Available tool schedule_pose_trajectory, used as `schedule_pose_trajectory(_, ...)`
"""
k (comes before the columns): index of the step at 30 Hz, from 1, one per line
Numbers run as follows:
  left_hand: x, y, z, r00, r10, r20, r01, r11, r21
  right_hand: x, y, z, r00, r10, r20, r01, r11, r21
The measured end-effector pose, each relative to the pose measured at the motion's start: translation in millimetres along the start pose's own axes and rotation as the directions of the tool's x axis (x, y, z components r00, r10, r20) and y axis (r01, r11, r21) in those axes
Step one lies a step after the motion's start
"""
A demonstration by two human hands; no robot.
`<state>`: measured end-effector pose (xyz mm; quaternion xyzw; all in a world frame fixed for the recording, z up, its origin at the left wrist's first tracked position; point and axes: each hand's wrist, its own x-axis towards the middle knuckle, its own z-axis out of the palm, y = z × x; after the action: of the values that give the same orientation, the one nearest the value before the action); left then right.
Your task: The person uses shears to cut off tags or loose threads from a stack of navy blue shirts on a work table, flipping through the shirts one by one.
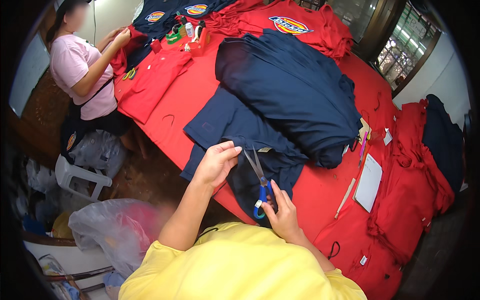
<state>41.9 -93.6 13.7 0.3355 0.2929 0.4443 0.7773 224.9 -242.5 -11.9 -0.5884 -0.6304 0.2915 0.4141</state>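
A navy shirt (240,117) lies across the table in front of me, its near part hanging over the edge. My left hand (219,162) is closed in a pinch on the shirt's edge; any thread between the fingertips is too small to see. In my right hand (284,212) is a pair of scissors (263,187) with blue handles, fingers through the loops. The blades point away from me, spread apart, their tips just right of my left fingertips. A small pale label (265,149) shows on the shirt beside the tips.
A pile of navy shirts (295,85) rests on the red-covered table (200,100). Right of it lie a white notepad (368,182), a pink pen (363,144) and red garments (410,175). Across the table a person (82,70) handles red cloth. Plastic bags (112,225) and a white stool (80,175) stand left.
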Motion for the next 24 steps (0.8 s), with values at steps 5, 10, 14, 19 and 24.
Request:
schedule_pose_trajectory(5,-9.5,-5.5,10.0,0.998,0.059,-0.023,-0.056,0.989,0.14,5.3,1.3,-0.8,0.993,-0.118,-0.001,0.118,0.992,-0.054)
schedule_pose_trajectory(10,-9.9,-10.2,12.1,0.982,0.173,-0.077,-0.152,0.963,0.221,7.7,-5.3,-4.1,0.997,-0.077,0.031,0.077,0.997,-0.008)
schedule_pose_trajectory(14,-10.3,-9.1,12.7,0.983,0.155,-0.097,-0.13,0.965,0.226,5.1,-3.7,-5.3,0.996,-0.086,0.028,0.087,0.996,-0.035)
schedule_pose_trajectory(19,-13.7,-12.6,23.4,0.976,0.205,-0.078,-0.178,0.949,0.259,10.2,-0.5,-5.4,0.985,-0.171,-0.005,0.17,0.983,-0.075)
schedule_pose_trajectory(24,-13.6,-14.6,28.0,0.973,0.215,-0.083,-0.189,0.951,0.243,10.4,-4.8,-7.2,0.998,-0.049,0.044,0.046,0.996,0.076)
